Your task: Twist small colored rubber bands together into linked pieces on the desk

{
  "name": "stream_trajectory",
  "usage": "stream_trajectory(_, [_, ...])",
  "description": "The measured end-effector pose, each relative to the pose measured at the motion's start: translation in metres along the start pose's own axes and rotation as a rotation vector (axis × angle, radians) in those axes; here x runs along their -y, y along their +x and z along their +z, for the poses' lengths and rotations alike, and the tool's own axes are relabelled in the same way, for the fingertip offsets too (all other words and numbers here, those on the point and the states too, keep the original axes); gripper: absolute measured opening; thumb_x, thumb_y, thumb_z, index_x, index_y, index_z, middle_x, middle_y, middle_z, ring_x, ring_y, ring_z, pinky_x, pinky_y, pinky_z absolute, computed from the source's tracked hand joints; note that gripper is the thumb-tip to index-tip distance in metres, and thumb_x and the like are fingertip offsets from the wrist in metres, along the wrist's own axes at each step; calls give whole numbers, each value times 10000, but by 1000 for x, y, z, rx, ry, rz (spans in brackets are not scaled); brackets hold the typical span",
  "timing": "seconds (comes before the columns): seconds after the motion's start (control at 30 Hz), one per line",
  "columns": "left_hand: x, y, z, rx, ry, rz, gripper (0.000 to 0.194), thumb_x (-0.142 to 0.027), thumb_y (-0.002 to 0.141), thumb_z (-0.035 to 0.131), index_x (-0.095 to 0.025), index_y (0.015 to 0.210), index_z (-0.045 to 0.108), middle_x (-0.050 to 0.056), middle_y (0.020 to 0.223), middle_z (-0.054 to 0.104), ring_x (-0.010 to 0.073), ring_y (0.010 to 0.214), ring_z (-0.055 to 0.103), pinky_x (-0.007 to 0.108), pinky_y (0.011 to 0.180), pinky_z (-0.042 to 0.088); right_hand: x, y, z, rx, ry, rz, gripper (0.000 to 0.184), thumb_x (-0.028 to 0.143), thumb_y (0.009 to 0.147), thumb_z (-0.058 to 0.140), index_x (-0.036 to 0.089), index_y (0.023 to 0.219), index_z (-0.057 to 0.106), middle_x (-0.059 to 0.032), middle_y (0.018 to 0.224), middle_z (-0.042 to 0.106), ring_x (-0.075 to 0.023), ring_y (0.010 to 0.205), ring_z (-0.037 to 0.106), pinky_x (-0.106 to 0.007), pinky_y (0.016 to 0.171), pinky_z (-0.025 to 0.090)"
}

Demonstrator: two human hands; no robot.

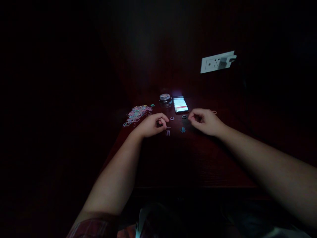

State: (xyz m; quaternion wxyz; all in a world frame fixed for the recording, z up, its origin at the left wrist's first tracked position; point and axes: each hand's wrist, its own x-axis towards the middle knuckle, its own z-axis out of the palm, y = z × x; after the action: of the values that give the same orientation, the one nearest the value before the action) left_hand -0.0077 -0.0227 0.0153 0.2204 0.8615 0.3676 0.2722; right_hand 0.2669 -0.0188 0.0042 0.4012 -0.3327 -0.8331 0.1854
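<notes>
My left hand [155,125] rests over the dark red table with its fingers curled and thumb drawn in. By its fingertips lie a thin pink band [168,128] and a small cluster of purple rubber bands [168,133]. My right hand [205,121] is curled as well, thumb and fingertips brought together; whether they pinch anything is too dim to see. Between the hands are a pinkish ring-shaped band [172,118], a dark bluish band [184,117] and a little group of blue bands [182,130]. Left of my left hand spreads a pile of multicoloured rubber bands [137,114].
Behind the bands stand a round clear container [165,99] with a pale lid and a lit phone [181,104]. An orange band [214,112] lies behind my right hand. A white wall socket [218,62] holds a plug. The surroundings are very dark.
</notes>
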Motion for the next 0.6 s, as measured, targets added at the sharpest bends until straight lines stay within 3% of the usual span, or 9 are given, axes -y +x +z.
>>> stream_trajectory(0.2, [9,-1,0,76,-10,-31,232,-200,760,624,-187,991,637,33,831,727,127,728,661,245,659,499,-5,1,-3,-79,-69,48,95,245,791,571,171,738,599,-13,660,587,-120,569,485,-257,528,362])
stream_trajectory(0.6, [11,0,3,43,1,-17,197,-213,787,605,-171,970,662,58,838,731,127,726,673,238,652,522,-9,2,-3,-113,-139,76,104,197,771,534,166,757,632,-11,654,608,-106,526,453,-255,515,331])
